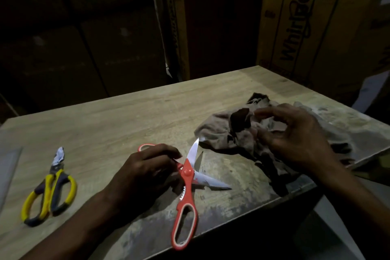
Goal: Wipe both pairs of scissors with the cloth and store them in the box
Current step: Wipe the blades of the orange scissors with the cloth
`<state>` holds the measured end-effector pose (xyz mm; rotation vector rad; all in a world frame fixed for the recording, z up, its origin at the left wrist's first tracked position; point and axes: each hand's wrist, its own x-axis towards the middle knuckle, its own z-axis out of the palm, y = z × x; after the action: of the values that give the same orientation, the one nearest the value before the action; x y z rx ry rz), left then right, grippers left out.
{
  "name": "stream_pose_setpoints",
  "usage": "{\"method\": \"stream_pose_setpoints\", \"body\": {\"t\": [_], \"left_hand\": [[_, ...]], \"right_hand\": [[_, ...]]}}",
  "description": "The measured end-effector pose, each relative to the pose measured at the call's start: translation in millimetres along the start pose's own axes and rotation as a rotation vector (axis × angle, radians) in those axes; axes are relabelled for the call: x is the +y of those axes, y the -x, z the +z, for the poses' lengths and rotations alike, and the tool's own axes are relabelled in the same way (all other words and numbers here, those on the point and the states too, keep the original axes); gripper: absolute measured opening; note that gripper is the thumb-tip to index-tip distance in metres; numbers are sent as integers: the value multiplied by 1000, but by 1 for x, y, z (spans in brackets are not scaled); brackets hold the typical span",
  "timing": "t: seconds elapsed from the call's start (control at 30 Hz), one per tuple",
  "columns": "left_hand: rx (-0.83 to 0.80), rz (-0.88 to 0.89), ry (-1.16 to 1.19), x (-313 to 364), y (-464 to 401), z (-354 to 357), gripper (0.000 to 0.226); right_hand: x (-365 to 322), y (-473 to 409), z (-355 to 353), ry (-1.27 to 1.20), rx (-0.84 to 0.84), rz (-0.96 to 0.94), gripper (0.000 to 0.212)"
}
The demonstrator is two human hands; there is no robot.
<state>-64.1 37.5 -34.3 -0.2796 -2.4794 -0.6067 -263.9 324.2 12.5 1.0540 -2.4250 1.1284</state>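
Here the scuffed, pale wood-grain worktop (126, 116) fills the lower frame, with a crumpled, stained beige cloth (219, 131) at centre right under the right hand (299, 139), whose curled fingers hover over the folds; whether they pinch the fabric I cannot tell. At lower centre the red scissors (186, 177) lie splayed open, steel blades pointing up and right, one long oval handle toward the bottom, the other gripped by the left hand (145, 175). At lower left the smaller yellow scissors (49, 192) lie closed, tip pointing up-frame.
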Motion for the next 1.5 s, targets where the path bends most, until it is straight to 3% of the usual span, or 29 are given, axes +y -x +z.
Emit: {"method": "stream_pose_setpoints", "body": {"t": [0.2,0.4,0.47,0.53,0.63,0.73,0.93,1.07,1.13,1.23,1.33,1.43,1.5], "left_hand": [[-35,153,23,-9,-2,5,5],[-112,127,15,-9,-13,-1,12],[-80,-4,-30,-3,-14,-5,13],[21,-288,-33,12,-15,-4,8],[-3,-837,-119,37,-19,9,60],[-65,-1010,-276,53,-28,29,86],[-168,-1097,-230,60,-42,48,64],[-269,-1093,-137,64,-49,38,92],[-282,-1075,-105,71,-51,31,94],[-245,-1039,18,78,-58,19,62],[-100,-1031,211,76,-71,12,46],[9,-921,142,66,-85,6,34],[22,-872,198,60,-95,0,27]], "right_hand": [[3,24,1,-59,-54,54,28],[2,33,2,-70,-103,17,20],[2,33,0,-94,-99,19,18],[4,33,-5,-97,-84,17,14],[12,30,-10,-65,-84,53,6],[21,17,-12,-80,-86,123,8],[23,1,-28,-46,-52,148,13],[35,7,-46,-19,-90,173,16],[39,7,-61,21,-71,161,13],[44,-13,-79,75,-46,168,10],[52,-54,-75,59,-67,229,13],[45,-98,-49,-10,-175,189,11],[32,-119,-23,42,-315,131,25]]}}
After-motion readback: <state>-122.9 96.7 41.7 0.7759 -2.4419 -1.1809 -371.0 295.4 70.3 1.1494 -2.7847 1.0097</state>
